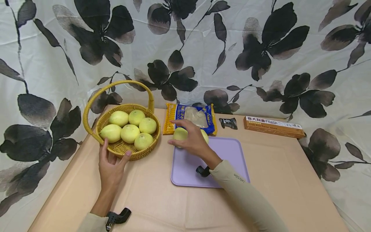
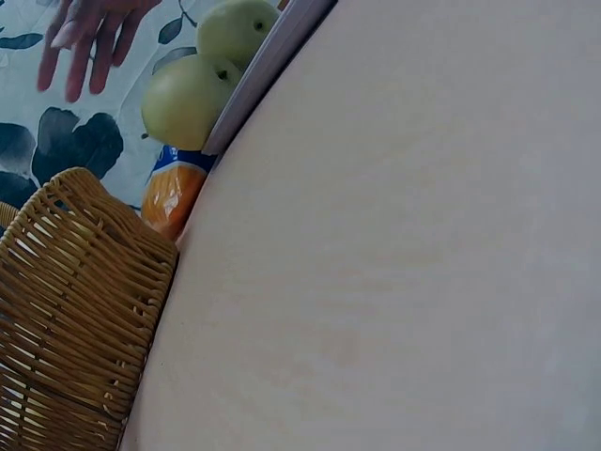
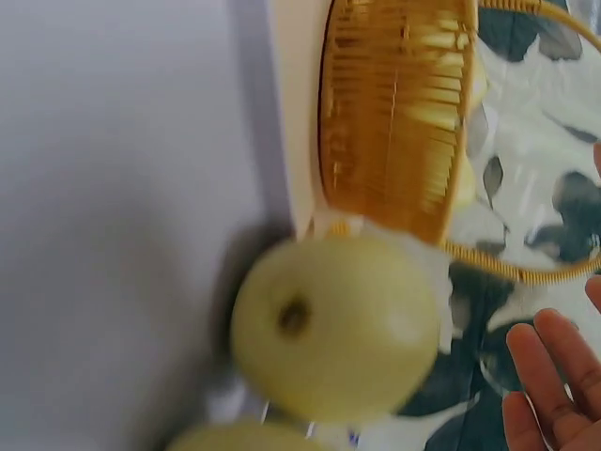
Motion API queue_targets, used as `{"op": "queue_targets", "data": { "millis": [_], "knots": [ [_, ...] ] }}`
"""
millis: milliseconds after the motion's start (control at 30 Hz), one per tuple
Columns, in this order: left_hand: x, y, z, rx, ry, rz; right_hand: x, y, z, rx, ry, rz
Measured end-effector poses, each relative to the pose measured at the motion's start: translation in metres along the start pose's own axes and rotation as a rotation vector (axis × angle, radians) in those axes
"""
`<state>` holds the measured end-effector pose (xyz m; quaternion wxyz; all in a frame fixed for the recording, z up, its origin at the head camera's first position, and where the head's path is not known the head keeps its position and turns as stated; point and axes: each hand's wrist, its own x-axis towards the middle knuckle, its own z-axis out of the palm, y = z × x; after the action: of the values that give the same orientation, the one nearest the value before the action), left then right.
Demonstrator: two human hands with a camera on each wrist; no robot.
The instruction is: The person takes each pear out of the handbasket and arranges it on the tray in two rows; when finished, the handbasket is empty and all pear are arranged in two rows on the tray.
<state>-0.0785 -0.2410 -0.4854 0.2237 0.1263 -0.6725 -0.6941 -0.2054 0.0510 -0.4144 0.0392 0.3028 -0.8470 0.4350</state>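
Note:
A yellow wicker basket [image 1: 145, 154] with a tall handle holds several round, pale yellow-green fruits [image 1: 129, 133]. My left hand [image 1: 111, 169] touches the basket's near side, thumb and fingers spread apart along the wicker. Two more of these fruits lie at the far end of a lilac tray [image 1: 208, 180]: the left one [image 1: 180, 134] and the right one [image 1: 204, 136], partly hidden by my right hand [image 1: 191, 140]. That hand is over the tray, thumb and fingers spread. In the right wrist view its fingers [image 3: 554, 366] stand apart from the nearer fruit [image 3: 333, 329].
Behind the tray lies a blue and yellow food packet [image 1: 171, 117]. A small black wrapped packet [image 1: 228, 123] is to its right, and an orange pasta box [image 1: 273, 127] lies farther right. A floral cloth [image 1: 220, 80] hangs behind the table [image 1: 150, 199].

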Motion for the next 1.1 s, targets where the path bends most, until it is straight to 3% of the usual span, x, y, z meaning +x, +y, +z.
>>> {"op": "queue_targets", "data": {
  "millis": [267, 533, 767, 1100],
  "knots": [
    [0.000, -0.001, 0.000, 0.011, 0.004, 0.000, 0.021, -0.019, 0.043, -0.045, -0.089, -0.056],
    [0.001, -0.003, 0.000, 0.016, -0.010, 0.020, 0.038, -0.028, 0.077, -0.212, -0.118, -0.103],
    [0.000, -0.002, 0.000, 0.023, -0.005, 0.011, 0.046, -0.035, 0.095, -0.356, -0.150, -0.055],
    [0.001, -0.003, -0.001, 0.040, 0.003, -0.009, 0.056, -0.055, 0.104, -0.487, -0.235, 0.051]
  ]
}}
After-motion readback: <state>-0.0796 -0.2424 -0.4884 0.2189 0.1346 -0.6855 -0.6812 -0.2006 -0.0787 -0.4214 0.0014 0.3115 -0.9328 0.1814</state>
